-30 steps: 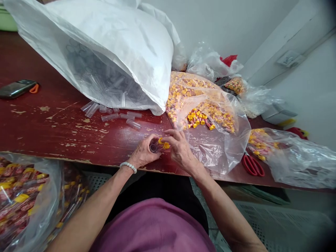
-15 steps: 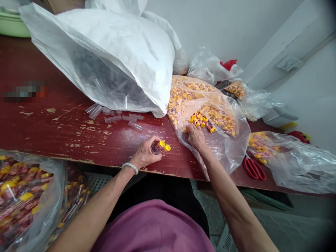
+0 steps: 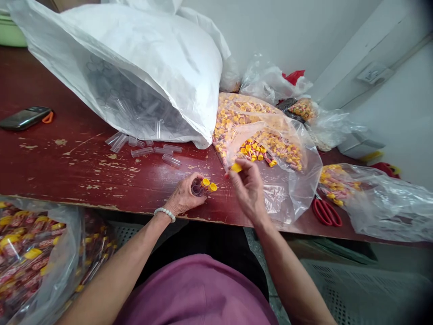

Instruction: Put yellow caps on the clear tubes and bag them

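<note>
My left hand (image 3: 185,195), with a beaded bracelet at the wrist, is closed round several clear plastic tubes (image 3: 196,189) above the table's front part. Two of these tubes have yellow caps (image 3: 205,182) on top; the others gape at the mouth. Between the thumb and fingers of my right hand (image 3: 248,189) is a yellow cap (image 3: 236,167), held apart from the tubes and to their right. Just beyond this hand lies a clear plastic bag (image 3: 291,194) with many yellow caps with red-patterned parts (image 3: 259,151) at its mouth.
A large white sack (image 3: 189,58) spills clear tubes (image 3: 171,160) onto the worn red table (image 3: 84,167). Red-handled scissors (image 3: 326,212) lie at right beside another plastic bag (image 3: 389,203). A phone (image 3: 25,118) is at far left; filled, capped tubes (image 3: 27,253) fill a bag below.
My right hand has drawn back from the bag of caps toward my left hand, now with a yellow cap in its fingers. The left hand keeps its tubes; the view has shifted slightly.
</note>
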Available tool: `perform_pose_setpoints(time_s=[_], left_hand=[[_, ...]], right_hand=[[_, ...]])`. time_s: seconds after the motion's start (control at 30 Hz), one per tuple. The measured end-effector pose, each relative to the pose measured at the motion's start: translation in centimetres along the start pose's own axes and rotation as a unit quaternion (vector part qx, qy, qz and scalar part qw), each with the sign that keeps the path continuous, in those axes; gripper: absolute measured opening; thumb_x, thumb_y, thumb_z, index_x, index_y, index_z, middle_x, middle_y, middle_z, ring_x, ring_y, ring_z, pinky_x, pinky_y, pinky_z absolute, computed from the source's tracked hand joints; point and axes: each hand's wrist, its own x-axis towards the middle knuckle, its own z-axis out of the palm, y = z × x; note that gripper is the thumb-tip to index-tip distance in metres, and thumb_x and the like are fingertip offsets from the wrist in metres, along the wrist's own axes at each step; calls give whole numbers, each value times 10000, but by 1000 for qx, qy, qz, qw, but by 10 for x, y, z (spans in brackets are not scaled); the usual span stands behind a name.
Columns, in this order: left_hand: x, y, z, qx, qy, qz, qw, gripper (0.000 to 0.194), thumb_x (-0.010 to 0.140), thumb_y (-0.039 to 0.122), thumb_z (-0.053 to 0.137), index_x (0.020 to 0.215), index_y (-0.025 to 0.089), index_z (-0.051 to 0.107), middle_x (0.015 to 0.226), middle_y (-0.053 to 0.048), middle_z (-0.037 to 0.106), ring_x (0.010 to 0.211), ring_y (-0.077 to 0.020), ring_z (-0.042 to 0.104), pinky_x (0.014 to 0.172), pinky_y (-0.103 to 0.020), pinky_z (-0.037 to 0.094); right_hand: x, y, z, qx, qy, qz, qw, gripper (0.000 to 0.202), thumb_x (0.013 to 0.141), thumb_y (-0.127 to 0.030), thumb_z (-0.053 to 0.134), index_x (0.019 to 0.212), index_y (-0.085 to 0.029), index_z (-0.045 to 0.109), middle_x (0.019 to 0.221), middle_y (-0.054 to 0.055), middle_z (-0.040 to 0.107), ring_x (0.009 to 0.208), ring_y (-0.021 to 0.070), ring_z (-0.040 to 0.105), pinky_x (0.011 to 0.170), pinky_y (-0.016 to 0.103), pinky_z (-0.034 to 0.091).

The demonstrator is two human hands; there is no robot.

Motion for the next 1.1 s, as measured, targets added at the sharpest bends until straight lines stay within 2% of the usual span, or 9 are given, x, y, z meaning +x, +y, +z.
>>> perform_pose_setpoints(time_s=[0.17, 0.37, 0.6, 0.7, 0.73, 0.83, 0.9, 1.03, 1.1], left_hand=[[0, 0, -2, 9, 0, 21, 1000, 351, 667, 280, 671, 969, 168, 532, 882, -35, 641, 784, -158, 604, 706, -260, 482], [0, 5, -3, -1, 4, 7, 1000, 339, 633, 271, 688, 915, 164, 533, 842, -30, 637, 737, -147, 593, 669, -248, 471], [-1, 2, -5, -12, -13, 14, 1000, 349, 636, 200, 664, 960, 179, 536, 872, -19, 637, 798, -157, 601, 729, -262, 481], [0, 2, -2, -8, 2, 10, 1000, 339, 623, 185, 663, 933, 177, 527, 846, -19, 637, 777, -156, 607, 709, -260, 486], [0, 2, -1, -9, 5, 8, 1000, 341, 615, 182, 666, 923, 175, 521, 834, -19, 637, 761, -154, 609, 696, -257, 488], [0, 2, 1, -7, 9, 13, 1000, 365, 601, 163, 667, 934, 171, 516, 839, -23, 634, 762, -153, 614, 689, -252, 495], [0, 1, 2, 5, 18, 13, 1000, 380, 599, 156, 664, 949, 170, 518, 848, -26, 629, 765, -152, 612, 689, -252, 498], [-1, -3, 2, 7, 16, 12, 1000, 396, 596, 154, 663, 959, 176, 508, 825, -13, 621, 723, -139, 606, 652, -237, 494], [-1, -6, 3, 5, 16, 18, 1000, 395, 593, 147, 659, 955, 178, 505, 823, -11, 623, 725, -138, 607, 656, -236, 492]], right_hand=[[-36, -10, 38, -62, -22, -33, 997, 252, 852, -266, 553, 1094, -223, 498, 993, 44, 620, 787, 135, 587, 710, 287, 496], [-35, -13, 26, -131, -41, -115, 984, 206, 866, -239, 509, 1068, -201, 523, 1302, 113, 490, 1222, 225, 446, 1000, 434, 378], [-46, -10, 33, -258, -107, -162, 946, 308, 810, -398, 585, 1065, -225, 569, 1353, 73, 474, 1204, 270, 417, 1010, 469, 328], [-40, -11, 23, -225, -110, -166, 954, 303, 819, -403, 571, 1058, -217, 592, 1393, 88, 419, 1186, 256, 443, 989, 439, 364], [-33, -9, 15, -201, -82, -160, 963, 262, 845, -379, 535, 1038, -213, 601, 1362, 91, 444, 1167, 238, 465, 980, 421, 379], [0, 14, -13, -164, 102, -81, 978, 252, 916, -318, 388, 1000, -199, 594, 1085, 76, 590, 1020, 188, 546, 897, 373, 434], [26, 42, -27, -207, 156, 9, 966, 286, 908, -352, 382, 1032, -185, 578, 979, 72, 612, 887, 181, 563, 806, 351, 457], [57, 93, -25, -326, 10, 75, 942, 239, 790, -337, 550, 959, -189, 632, 984, 85, 632, 916, 214, 537, 837, 361, 428], [59, 105, -17, -337, 0, 70, 939, 212, 770, -297, 559, 939, -199, 642, 1008, 93, 629, 947, 229, 527, 869, 378, 406]])
